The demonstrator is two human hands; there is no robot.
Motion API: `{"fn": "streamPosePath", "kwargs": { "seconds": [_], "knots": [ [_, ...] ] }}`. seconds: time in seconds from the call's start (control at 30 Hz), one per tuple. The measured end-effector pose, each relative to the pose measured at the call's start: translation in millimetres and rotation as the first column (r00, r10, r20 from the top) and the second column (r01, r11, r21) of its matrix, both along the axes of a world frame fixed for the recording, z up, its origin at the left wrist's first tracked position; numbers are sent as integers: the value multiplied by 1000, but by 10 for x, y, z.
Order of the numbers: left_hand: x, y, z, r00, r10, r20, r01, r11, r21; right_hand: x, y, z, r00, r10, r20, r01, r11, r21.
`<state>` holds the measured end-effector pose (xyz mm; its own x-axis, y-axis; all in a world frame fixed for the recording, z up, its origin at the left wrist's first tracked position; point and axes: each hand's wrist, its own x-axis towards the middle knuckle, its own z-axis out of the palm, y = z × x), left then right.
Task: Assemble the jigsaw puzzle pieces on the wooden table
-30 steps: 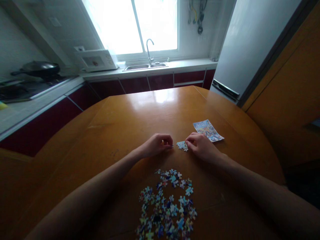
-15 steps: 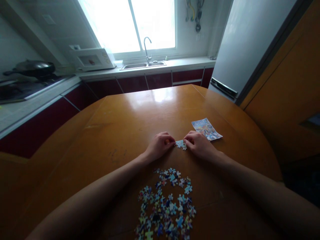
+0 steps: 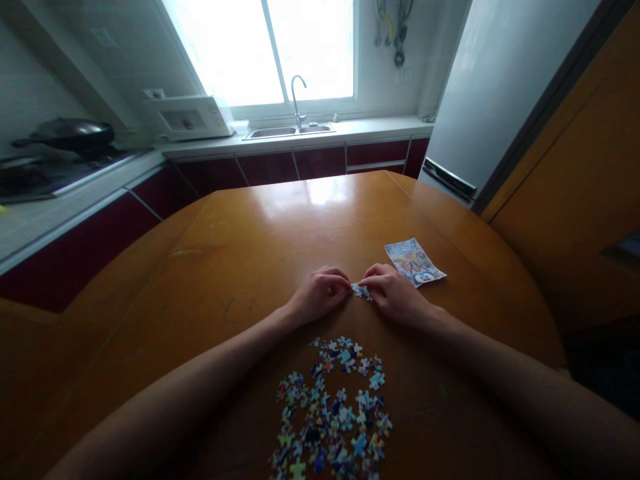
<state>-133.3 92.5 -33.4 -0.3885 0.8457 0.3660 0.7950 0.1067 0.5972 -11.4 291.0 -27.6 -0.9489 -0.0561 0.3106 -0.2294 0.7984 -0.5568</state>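
Observation:
A small cluster of joined jigsaw pieces [image 3: 362, 291], pale blue and white, lies flat on the wooden table between my hands. My left hand [image 3: 323, 293] has thumb and forefinger pinched at the cluster's left edge. From the right, my right hand [image 3: 393, 290] reaches over it, fingertips pressed on its upper side and covering part of it. Closer to me, many loose jigsaw pieces [image 3: 333, 420] are spread in a heap. A printed picture sheet [image 3: 415, 261] rests just beyond my right hand.
The round-ended wooden table [image 3: 260, 247] fills the foreground. Behind it are a counter with a sink [image 3: 287, 132] and faucet [image 3: 296, 100], and a white microwave [image 3: 190, 118]. A pan [image 3: 75, 133] sits on the stove at left; a fridge [image 3: 510, 93] stands at right.
My right hand's fingertips have slid left across the top of the joined pieces, uncovering more of the picture sheet's lower edge. My left hand stays at the left edge.

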Motion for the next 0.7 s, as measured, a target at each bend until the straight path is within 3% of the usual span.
{"fn": "streamPosePath", "kwargs": {
  "seconds": [0.4, 0.7],
  "knots": [
    [-92, -34, 56, 957, -151, -249, 132, 987, -93, 6, -6, 19, 999, 4, 35, -5, 999, 33],
    [-93, -45, 84, 955, -162, -250, 136, 984, -117, 6, -4, 35, 999, 4, 47, -6, 999, 32]
  ]
}}
